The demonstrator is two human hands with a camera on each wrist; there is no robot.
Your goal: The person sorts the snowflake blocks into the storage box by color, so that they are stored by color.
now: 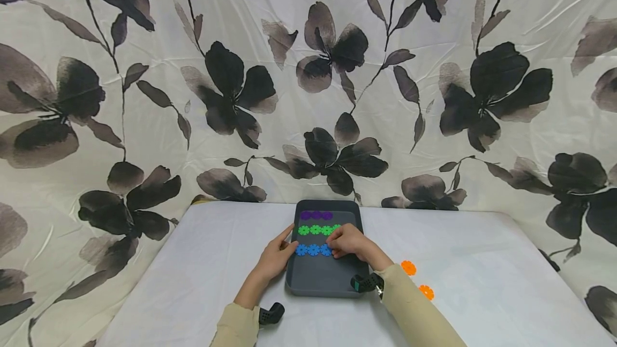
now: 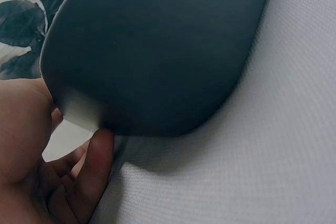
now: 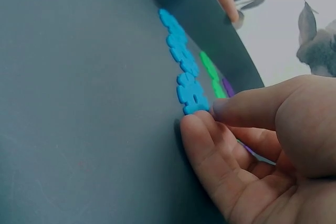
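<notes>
A dark grey tray point(image 1: 328, 283) lies on the table, bearing rows of flower-shaped discs: purple discs point(image 1: 316, 215) at the far end, green discs point(image 1: 315, 229) below them, blue discs point(image 1: 313, 250) nearest me. My left hand point(image 1: 273, 256) holds the tray's left side, thumb over the rim and fingers along the outer wall. At the right end of the blue row, my right hand point(image 1: 351, 242) pinches a blue disc point(image 3: 195, 100) between thumb and index finger. Those fingers partly hide it. In the left wrist view, the left hand point(image 2: 58, 166) is against the tray's outer wall point(image 2: 157, 56).
Two orange flower-shaped discs point(image 1: 408, 268) lie on the white tablecloth point(image 1: 482, 261) right of the tray, near the right sleeve point(image 1: 414, 304). A floral curtain point(image 1: 270, 68) hangs behind the table's far edge.
</notes>
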